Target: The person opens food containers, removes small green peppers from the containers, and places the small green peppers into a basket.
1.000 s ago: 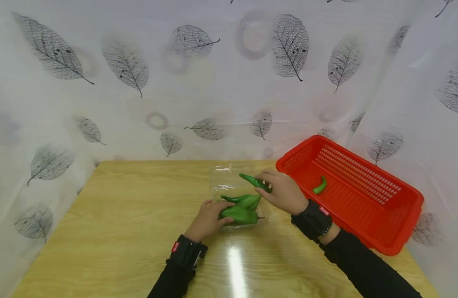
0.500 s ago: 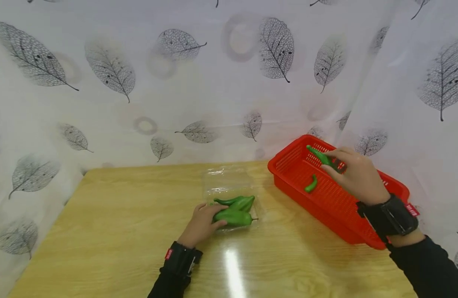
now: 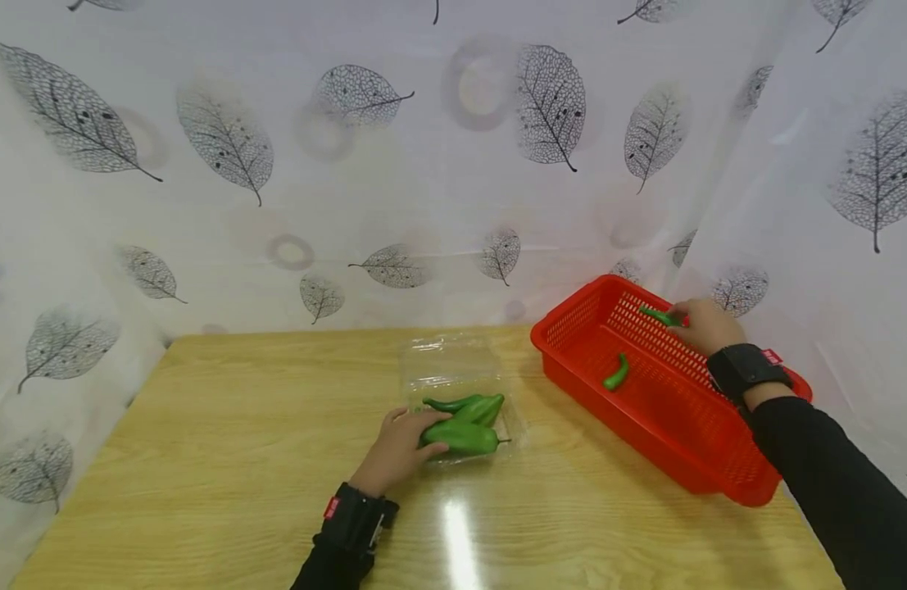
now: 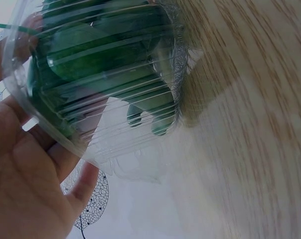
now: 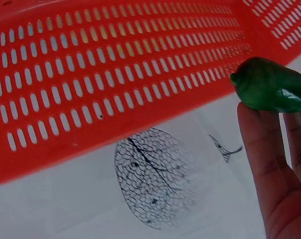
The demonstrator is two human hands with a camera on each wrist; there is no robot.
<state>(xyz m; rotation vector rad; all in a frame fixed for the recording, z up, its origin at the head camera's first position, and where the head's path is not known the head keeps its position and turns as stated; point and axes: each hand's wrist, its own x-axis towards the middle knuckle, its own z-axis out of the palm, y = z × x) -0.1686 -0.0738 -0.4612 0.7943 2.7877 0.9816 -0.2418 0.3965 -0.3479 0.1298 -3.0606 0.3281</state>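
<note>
My right hand (image 3: 707, 325) pinches a slim green pepper (image 3: 658, 315) by one end, over the far side of the red plastic basket (image 3: 623, 414). Close up in the right wrist view, that pepper (image 5: 272, 85) lies across the fingers beside the slotted wall. Another small curved green pepper (image 3: 615, 374) lies on the basket floor. At mid-table, my left hand (image 3: 394, 451) grips the left side of a clear plastic box (image 3: 514, 428) whose lid (image 3: 449, 360) is folded back. Several green peppers (image 3: 464, 437) are inside it, partly covered by the fingers. Ridged walls (image 4: 135, 99) show in the left wrist view.
The wooden table (image 3: 239, 410) carries the box in its middle and the basket at its right edge. Behind them hangs a white curtain (image 3: 424, 197) printed with dark leaves. A bright reflection lies on the wood in front of the box.
My right hand has carried the slim pepper from above the box rightward to the basket, then lowered towards its far wall. My left hand keeps its place at the box. The head view has shifted slightly.
</note>
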